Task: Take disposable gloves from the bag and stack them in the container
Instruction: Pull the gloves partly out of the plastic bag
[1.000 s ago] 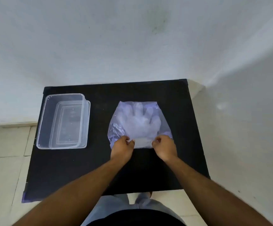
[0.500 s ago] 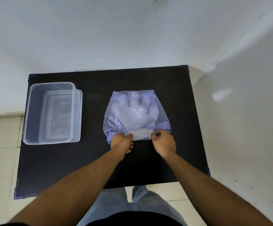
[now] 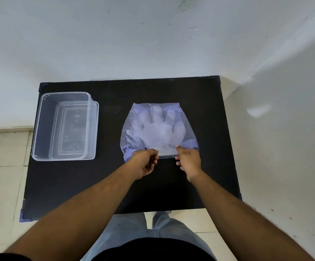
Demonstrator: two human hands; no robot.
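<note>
- On the black table (image 3: 77,185), a translucent bluish bag (image 3: 134,136) lies flat right of centre, with its open mouth toward the person and its closed end toward the wall.
- Inside the bag, the stack of disposable gloves (image 3: 160,129) lies with fingers pointing away from the person and cuffs at the mouth; its long axis runs from near edge to far edge.
- Left hand (image 3: 145,162): fingers are curled and pinch the left part of the bag's near edge.
- Right hand (image 3: 189,160): fingertips pinch the right part of the same edge; whether film or a glove cuff is caught cannot be told.
- Clear plastic container (image 3: 38,129): it sits well apart at the table's left side, open top upward, no gloves inside. A second clear piece, probably its lid, lies partly under it.
- Step in hand, as judged: opening the bag mouth; no glove has been removed.
- Next move calls for spreading the mouth, gripping one cuff, and drawing it toward the person while the other hand restrains the bag.
</note>
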